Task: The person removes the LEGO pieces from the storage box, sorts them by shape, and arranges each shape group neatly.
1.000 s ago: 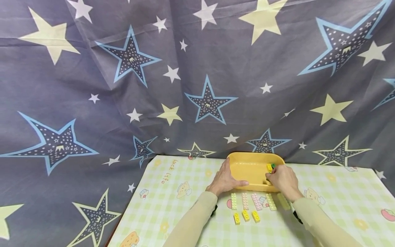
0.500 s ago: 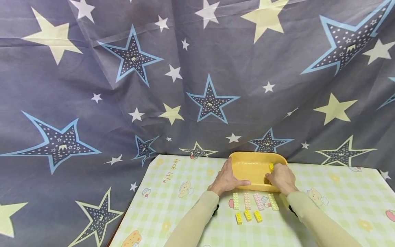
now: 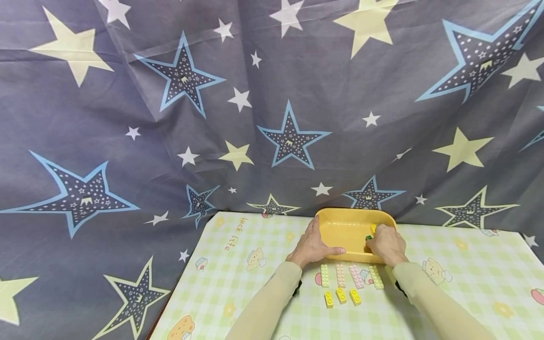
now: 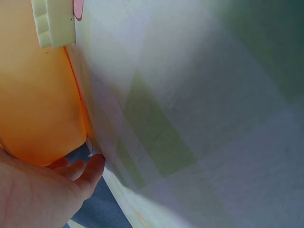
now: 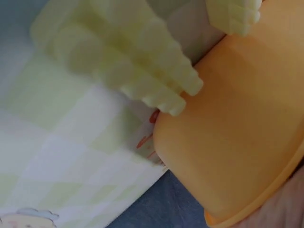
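Observation:
A yellow plastic basin (image 3: 357, 258) sits at the back of the table. My left hand (image 3: 312, 245) grips its left end, thumb along the front rim and fingers on the outer side; fingers of this left hand (image 4: 57, 190) also show in the left wrist view. Inside the basin's right end reaches my right hand (image 3: 388, 245), fingertips mostly hidden. Right at its thumb shows a small green building block (image 3: 369, 238); I cannot tell whether it is pinched. A yellow building block (image 3: 373, 228) peeks out behind that hand.
In front of the basin lie long studded blocks: pale green (image 3: 325, 276), pink (image 3: 340, 276), another pink (image 3: 356, 276), and pale yellow-green (image 3: 376, 277). Another is partly under the right forearm. Nearer are short yellow blocks (image 3: 341, 295) in a row. A star-patterned curtain (image 3: 272, 118) hangs behind.
My right hand has gone a little deeper into the basin's right end. The green block, hidden half a second ago, now shows beside the thumb. My left hand keeps its grip.

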### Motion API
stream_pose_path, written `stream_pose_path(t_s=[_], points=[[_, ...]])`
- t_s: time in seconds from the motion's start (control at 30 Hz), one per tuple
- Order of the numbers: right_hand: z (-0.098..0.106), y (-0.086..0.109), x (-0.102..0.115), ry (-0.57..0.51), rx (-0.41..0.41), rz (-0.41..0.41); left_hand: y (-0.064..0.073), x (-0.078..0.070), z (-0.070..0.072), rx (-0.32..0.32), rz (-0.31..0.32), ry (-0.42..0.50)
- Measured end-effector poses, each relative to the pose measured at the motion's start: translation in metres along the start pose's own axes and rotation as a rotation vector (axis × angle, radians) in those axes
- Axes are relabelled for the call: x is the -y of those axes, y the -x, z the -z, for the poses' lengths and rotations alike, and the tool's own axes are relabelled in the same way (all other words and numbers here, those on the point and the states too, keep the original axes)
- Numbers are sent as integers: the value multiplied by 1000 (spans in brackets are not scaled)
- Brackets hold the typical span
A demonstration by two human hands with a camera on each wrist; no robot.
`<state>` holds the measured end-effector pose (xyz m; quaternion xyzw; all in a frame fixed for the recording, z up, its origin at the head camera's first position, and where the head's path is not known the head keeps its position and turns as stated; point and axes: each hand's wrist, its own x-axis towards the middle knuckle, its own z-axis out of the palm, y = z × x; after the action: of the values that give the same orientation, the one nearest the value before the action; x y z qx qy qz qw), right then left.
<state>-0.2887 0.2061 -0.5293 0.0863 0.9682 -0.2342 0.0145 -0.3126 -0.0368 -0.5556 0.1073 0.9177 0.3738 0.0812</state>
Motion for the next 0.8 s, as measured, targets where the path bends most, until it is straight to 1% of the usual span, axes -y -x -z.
stream_pose_path(t_s=[0.2,0.3,0.5,0.63,0.8], points=[[-1,0,0,-19,-24,11,0,0,0,-1,1,-1],[-1,1,0,-34,-26,5,-1,0,-1,3,13,-3],[4,5,-1,-118,-13,-12,0,1,-2,2,16,-4],[8,11,1,-180,-15,-13,1,1,-3,6,10,-7],[15,24,6,-224,-49,26,0,2,-1,6,4,-2]])
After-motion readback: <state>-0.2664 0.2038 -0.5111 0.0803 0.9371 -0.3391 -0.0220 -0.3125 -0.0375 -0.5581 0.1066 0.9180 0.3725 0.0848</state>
